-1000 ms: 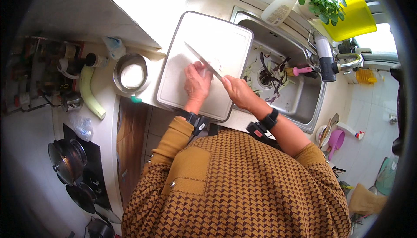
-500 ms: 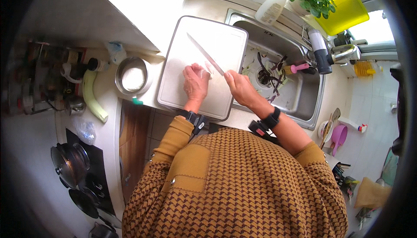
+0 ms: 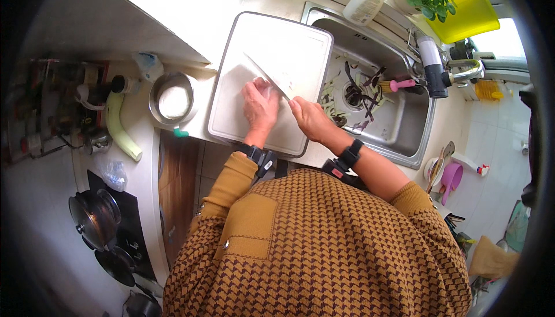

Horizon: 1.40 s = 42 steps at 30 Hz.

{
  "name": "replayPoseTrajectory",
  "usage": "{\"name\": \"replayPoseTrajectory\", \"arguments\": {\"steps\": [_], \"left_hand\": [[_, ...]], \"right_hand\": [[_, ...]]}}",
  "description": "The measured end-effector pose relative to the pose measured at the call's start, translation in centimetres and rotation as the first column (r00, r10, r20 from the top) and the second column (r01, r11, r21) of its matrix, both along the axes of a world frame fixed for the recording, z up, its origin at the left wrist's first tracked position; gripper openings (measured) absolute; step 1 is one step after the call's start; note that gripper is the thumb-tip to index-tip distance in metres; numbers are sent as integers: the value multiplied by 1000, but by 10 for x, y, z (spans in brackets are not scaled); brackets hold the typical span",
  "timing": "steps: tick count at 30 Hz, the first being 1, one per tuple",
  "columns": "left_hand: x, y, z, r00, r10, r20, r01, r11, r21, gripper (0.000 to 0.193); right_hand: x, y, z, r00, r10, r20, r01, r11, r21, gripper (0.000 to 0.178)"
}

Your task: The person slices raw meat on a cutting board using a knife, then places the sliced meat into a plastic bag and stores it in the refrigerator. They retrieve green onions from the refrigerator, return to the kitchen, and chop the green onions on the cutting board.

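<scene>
Far to the left of the left hand there lies a long pale-green vegetable (image 3: 121, 126); nearer, also on its left, stands a metal pot (image 3: 173, 98) with something white inside. The left hand (image 3: 260, 108) is over the cutting board (image 3: 231, 125), its bent fingers gripping a small whitish piece (image 3: 267, 92), which is mostly hidden. Just beside these fingers slants the blade of a knife (image 3: 270, 79), whose handle the right hand (image 3: 312, 119) grasps firmly. To the right of this hand, the sink (image 3: 398, 125) contains dark peels (image 3: 362, 95).
</scene>
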<state>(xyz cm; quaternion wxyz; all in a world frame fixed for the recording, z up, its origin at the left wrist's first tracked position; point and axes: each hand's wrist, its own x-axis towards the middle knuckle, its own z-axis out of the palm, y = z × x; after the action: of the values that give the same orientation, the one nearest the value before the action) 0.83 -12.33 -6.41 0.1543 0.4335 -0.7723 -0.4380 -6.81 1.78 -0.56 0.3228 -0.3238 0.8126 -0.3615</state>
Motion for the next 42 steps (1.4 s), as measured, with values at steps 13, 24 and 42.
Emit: {"name": "replayPoseTrajectory", "arguments": {"steps": [13, 24, 42], "left_hand": [[6, 0, -11, 1000, -24, -17, 23, 997, -80, 44], [3, 4, -1, 995, -12, -104, 7, 999, -50, 41], [13, -6, -5, 996, -89, -18, 87, 991, -106, 44]], "right_hand": [[-16, 5, 13, 995, -92, -27, 90, 993, -71, 46], [2, 41, 24, 991, -14, 135, 10, 1000, 28, 46], [-10, 6, 18, 994, -110, -12, 110, 993, -46, 44]]}}
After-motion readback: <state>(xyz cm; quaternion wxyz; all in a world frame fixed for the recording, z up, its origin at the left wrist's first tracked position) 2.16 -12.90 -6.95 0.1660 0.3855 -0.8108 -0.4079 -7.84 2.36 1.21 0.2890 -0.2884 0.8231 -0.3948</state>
